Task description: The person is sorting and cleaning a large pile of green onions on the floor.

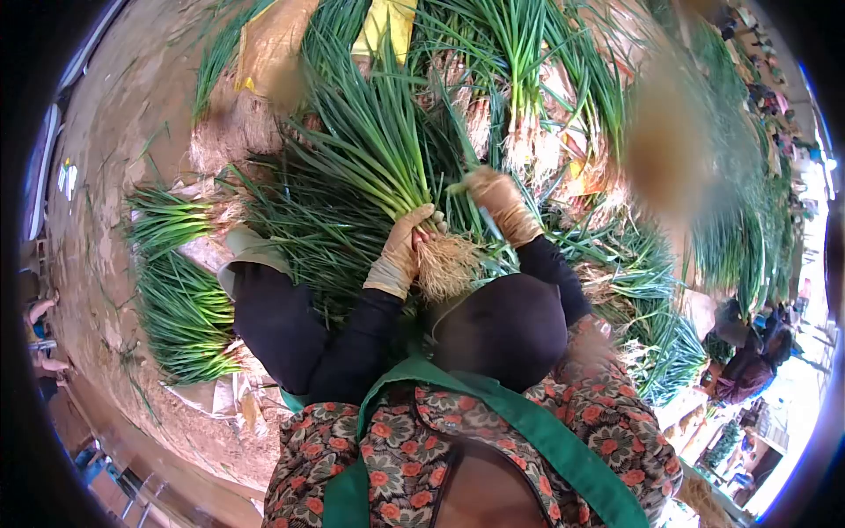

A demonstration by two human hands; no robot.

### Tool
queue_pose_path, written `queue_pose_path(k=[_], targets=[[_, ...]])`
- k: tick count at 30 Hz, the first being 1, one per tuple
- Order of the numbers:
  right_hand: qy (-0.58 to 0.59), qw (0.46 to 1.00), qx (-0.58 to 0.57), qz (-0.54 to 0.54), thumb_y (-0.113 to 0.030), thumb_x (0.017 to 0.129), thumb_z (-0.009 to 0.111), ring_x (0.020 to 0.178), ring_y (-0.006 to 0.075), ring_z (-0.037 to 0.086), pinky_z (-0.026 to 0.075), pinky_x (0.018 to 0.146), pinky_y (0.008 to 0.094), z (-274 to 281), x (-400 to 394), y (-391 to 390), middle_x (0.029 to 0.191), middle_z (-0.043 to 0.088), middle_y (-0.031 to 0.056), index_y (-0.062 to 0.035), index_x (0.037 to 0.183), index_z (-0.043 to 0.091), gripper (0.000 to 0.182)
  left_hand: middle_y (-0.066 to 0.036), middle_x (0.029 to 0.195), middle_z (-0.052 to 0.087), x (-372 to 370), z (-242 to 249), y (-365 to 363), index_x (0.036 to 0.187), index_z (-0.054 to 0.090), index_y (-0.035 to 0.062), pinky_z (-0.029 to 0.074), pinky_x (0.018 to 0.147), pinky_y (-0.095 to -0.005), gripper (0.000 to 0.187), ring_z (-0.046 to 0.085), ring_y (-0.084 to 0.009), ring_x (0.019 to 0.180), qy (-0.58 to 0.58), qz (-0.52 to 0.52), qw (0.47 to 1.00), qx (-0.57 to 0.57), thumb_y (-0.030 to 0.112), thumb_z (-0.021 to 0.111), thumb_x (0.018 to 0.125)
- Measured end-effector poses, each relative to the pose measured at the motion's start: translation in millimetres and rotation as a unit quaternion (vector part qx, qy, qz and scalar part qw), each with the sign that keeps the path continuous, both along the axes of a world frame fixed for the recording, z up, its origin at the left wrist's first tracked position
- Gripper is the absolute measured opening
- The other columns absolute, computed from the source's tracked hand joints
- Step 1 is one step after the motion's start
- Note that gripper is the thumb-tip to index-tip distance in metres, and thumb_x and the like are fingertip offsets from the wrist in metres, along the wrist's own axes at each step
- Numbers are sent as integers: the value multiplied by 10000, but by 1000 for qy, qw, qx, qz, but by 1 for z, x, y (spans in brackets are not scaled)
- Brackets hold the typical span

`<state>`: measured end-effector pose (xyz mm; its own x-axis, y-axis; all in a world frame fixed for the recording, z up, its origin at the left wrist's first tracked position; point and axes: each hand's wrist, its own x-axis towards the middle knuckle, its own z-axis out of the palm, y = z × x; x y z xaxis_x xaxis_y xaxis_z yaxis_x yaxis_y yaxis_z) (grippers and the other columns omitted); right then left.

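A bunch of green onions is gripped just above its roots by my gloved left hand. Its leaves fan up and away, and the pale tangled roots hang toward my knees. Just right of the bunch, my gloved right hand is closed and slightly blurred. A pale green bit pokes out at its fingertips, but I cannot make out what it belongs to. Loose green onions lie in a heap under and left of my hands.
Tied-looking onion bunches lie ahead with their roots toward me. More bunches are stacked at left on the dirt floor. Yellow sacking shows at the top. A person sits far right, beside long rows of onions.
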<state>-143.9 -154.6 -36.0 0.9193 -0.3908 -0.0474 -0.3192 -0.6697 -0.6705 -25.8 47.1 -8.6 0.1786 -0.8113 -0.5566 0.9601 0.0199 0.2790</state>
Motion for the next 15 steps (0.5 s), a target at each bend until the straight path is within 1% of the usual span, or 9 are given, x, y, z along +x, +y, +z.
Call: queue_pose_path(k=[1,3,4,6,7,9,10,13,15], targets=[[10,974,162,-160,-197,888,551,643,155,568,482,594,280,0,4,-5,796,608,37,-16,902,606,189,-118,745,655,2,0,3,798,615,15,559,541,-306,129,639,-194,580,1,-1,1000,-21,136,659,789],[-89,863,415,-272,-184,894,524,650,154,575,484,592,276,4,-9,-8,800,614,31,-51,937,621,170,-130,766,658,6,-2,1,802,608,-1,567,572,-310,151,653,-202,633,4,-2,1000,26,140,659,786],[-43,906,333,-258,-177,892,521,658,142,579,486,599,273,25,-2,5,828,624,25,-61,1023,609,196,-130,768,658,5,-15,2,804,606,-4,564,568,-310,154,653,-202,635,-8,-10,999,41,139,659,785],[-55,932,311,-179,-199,891,524,665,148,583,485,618,264,62,20,30,832,630,63,-32,1088,573,263,-123,717,647,0,-38,9,816,600,-12,546,542,-297,170,640,-193,596,-60,-49,996,40,144,658,779],[-63,944,294,-138,-209,891,526,668,150,585,485,628,259,74,32,36,833,633,81,-17,1121,555,301,-117,687,638,-5,-21,3,808,598,-9,538,532,-290,173,622,-185,560,-53,-27,997,53,150,659,777],[62,973,199,-97,-205,886,547,653,122,587,464,570,269,81,56,40,779,634,53,-47,1086,580,257,-106,629,618,-16,33,-7,792,594,-2,524,510,-276,180,585,-170,489,-40,19,996,83,163,663,775],[7,995,93,-36,-243,889,539,607,167,577,445,546,303,58,63,39,742,628,97,-9,1096,566,313,-100,572,591,-12,6,-2,764,586,9,519,516,-265,194,530,-156,437,-49,-39,997,54,184,667,772],[198,973,118,21,-275,887,536,586,213,570,439,539,332,58,86,38,712,613,141,36,1086,545,370,-87,556,580,-11,9,-2,733,579,19,498,491,-258,191,504,-139,421,-69,-32,994,79,183,668,772],[187,967,171,39,-294,868,578,636,215,585,446,568,331,33,83,34,761,622,142,72,1095,507,437,-67,535,558,-6,2,2,705,579,23,458,464,-244,180,506,-121,430,-67,-32,994,75,166,658,781]])
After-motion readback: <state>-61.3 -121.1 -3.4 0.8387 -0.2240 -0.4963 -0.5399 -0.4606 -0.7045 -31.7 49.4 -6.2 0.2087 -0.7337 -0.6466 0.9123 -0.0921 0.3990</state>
